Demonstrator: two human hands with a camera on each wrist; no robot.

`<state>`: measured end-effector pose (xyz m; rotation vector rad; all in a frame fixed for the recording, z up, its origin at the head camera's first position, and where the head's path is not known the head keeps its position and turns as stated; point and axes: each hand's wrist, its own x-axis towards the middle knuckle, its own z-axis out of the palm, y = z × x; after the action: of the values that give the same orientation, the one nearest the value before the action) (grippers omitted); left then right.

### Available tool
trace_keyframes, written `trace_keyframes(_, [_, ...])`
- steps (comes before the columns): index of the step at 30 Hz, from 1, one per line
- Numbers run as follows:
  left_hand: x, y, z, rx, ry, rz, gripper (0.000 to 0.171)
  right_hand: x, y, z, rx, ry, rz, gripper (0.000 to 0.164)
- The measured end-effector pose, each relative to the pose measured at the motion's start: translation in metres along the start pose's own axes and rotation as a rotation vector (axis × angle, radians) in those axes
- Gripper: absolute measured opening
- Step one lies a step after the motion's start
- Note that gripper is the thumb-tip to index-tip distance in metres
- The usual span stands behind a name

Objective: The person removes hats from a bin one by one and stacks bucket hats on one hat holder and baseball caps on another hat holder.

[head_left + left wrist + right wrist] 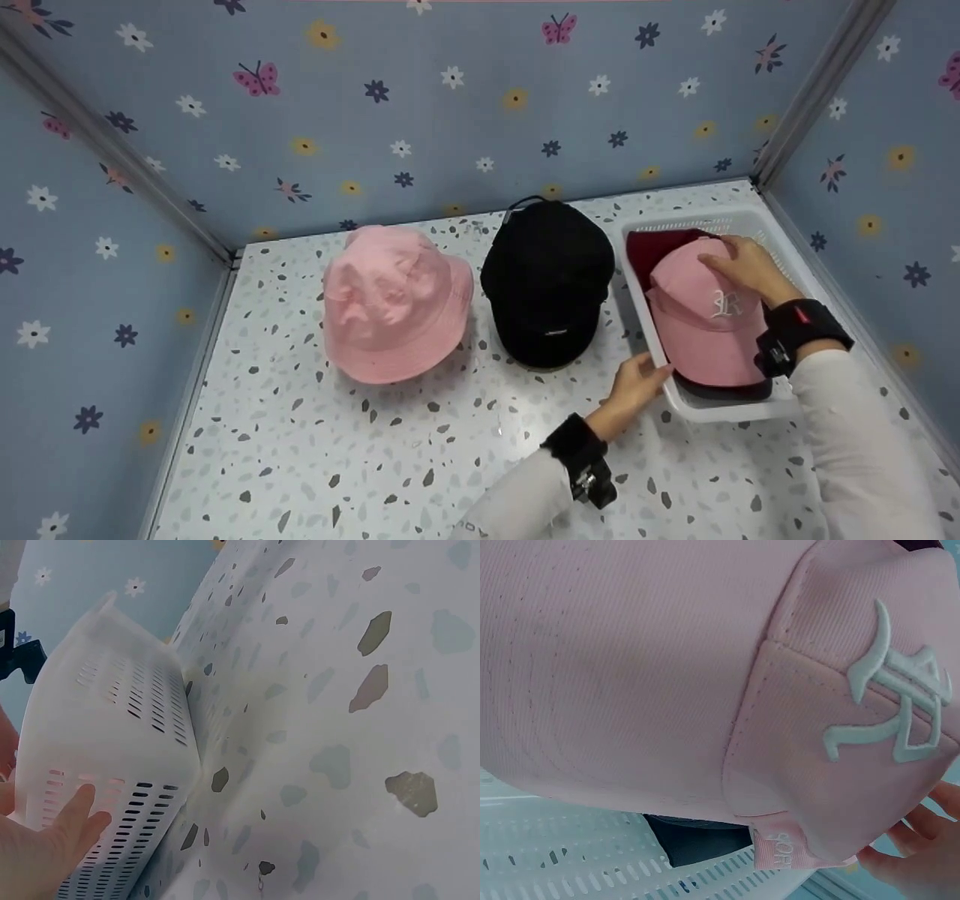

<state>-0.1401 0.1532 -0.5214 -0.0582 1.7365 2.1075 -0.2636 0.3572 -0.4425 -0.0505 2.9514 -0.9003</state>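
Note:
A pink baseball cap (694, 289) with a white embroidered letter lies in a white perforated plastic basket (739, 412), brim toward me. My right hand (750, 266) grips the crown of this cap, thumb over its top. In the right wrist view, its fingertips (874, 859) press the side of the crown. At the basket's near left, my left hand (637, 382) holds the wall, thumb at the rim and fingers against the outside. Under the pink cap, a dark red cap (652, 247) shows at the back and a black brim (724, 391) at the front.
Left of the basket, a black cap (551, 270) sits on the speckled white table (360, 465), its brim toward me. Farther left is a pink bucket hat (394, 304). Flower-patterned panels (450, 112) enclose the table at the back and sides.

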Motion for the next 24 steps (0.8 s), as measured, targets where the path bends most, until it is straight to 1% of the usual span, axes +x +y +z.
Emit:
trace_keyframes(4, [0.0, -0.001, 0.0, -0.002, 0.005, -0.005, 0.029, -0.001, 0.0, 0.0, -0.004, -0.02, 0.022, 0.069])
trace_keyframes(8, [0.001, -0.003, 0.001, -0.011, 0.005, -0.004, 0.028, -0.001, -0.001, 0.0, 0.02, 0.0, 0.016, 0.065])
trace_keyframes(13, [0.001, -0.004, 0.0, -0.025, -0.012, 0.013, 0.028, -0.004, -0.003, 0.0, 0.041, 0.035, 0.016, 0.054])
trace_keyframes(17, [0.001, -0.005, -0.002, -0.019, -0.027, 0.024, 0.029, -0.006, -0.005, 0.002, 0.031, 0.062, 0.01, 0.047])
trace_keyframes(21, [0.001, -0.004, -0.003, -0.005, -0.027, 0.018, 0.028, -0.009, -0.007, 0.003, 0.034, 0.102, 0.003, 0.04])
trace_keyframes(24, [0.001, -0.005, -0.003, -0.02, -0.028, 0.011, 0.028, -0.011, -0.006, 0.003, 0.053, 0.138, -0.009, 0.034])
